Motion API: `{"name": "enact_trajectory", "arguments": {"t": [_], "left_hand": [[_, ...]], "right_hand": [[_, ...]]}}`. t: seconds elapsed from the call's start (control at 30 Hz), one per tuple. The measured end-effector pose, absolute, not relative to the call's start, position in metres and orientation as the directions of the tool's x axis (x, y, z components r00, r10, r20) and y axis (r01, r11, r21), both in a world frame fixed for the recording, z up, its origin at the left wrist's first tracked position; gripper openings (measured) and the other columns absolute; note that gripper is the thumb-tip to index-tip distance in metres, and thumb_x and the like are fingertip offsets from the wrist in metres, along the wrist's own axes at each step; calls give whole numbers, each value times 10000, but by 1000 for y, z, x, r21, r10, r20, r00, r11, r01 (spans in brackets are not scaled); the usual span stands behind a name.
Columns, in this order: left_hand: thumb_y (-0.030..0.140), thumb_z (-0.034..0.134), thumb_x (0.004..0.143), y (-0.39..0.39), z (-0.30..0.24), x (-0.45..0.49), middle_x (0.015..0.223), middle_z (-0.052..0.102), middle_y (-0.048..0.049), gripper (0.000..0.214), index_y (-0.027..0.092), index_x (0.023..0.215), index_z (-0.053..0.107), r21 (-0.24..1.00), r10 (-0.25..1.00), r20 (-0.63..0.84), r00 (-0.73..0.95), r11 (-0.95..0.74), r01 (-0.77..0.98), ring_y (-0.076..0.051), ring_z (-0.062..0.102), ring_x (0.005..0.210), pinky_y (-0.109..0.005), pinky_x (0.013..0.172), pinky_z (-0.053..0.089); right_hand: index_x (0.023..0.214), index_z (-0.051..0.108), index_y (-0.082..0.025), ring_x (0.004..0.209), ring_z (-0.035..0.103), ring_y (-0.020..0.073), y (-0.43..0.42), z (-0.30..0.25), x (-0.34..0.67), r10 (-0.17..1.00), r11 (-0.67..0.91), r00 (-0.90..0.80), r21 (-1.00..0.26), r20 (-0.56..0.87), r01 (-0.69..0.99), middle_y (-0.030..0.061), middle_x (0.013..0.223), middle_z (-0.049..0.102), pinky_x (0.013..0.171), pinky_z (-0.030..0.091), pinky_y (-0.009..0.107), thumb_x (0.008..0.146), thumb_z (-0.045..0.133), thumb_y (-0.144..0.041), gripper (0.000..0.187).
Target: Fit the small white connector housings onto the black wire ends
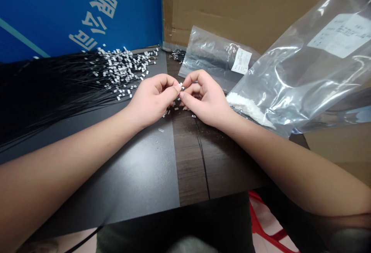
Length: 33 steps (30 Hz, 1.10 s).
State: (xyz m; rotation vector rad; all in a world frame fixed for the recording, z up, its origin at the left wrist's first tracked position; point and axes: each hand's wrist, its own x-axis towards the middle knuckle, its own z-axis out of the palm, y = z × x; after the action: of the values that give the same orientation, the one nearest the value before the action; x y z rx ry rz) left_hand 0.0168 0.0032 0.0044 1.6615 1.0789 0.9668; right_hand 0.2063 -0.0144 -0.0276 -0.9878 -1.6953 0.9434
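Pinching a tiny white connector [181, 85] in your nearly closed fingers [177, 88], left hand [152, 100] and right hand [204, 98] meeting above the counter [139, 172] | black wires [58, 90] fanned left, white-tipped ends grouped, seemingly for easy reach | clear plastic bag [290, 79] right

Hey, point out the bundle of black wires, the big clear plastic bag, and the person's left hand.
bundle of black wires [58, 94], head view, on the wire strands
big clear plastic bag [290, 79], head view, on its front film
left hand [152, 100], head view, on the back of the hand
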Motion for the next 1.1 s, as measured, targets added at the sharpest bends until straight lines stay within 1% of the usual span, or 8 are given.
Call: {"name": "enact_trajectory", "arguments": {"t": [0.43,0.67,1.1], "left_hand": [[267,673,905,4,5,17,649,618,19,89,200,850,654,950,934,129,333,-213,230,-136,553,584,-259,565,450],[313,677,942,5,3,17,642,614,15,138,205,861,646,953,938,130,322,-207,219,-138,553,575,-255,532,421],[328,673,945,7,-1,15,681,617,9,132,217,884,635,953,939,151,310,-221,207,-149,576,605,-273,572,461]], "right_hand": [[1105,510,-271,672,670,139,-14,-28,205,908,390,-238,-902,345,183,-67,760,668,640,529,320,983,698,-234,228],[1092,515,-270,678,658,136,-13,-27,205,912,383,-238,-902,334,200,-61,778,656,626,518,314,979,737,-268,250],[1104,534,-266,701,657,145,-14,-27,206,914,377,-243,-902,325,210,-47,798,642,612,527,306,1002,736,-318,232]]}}
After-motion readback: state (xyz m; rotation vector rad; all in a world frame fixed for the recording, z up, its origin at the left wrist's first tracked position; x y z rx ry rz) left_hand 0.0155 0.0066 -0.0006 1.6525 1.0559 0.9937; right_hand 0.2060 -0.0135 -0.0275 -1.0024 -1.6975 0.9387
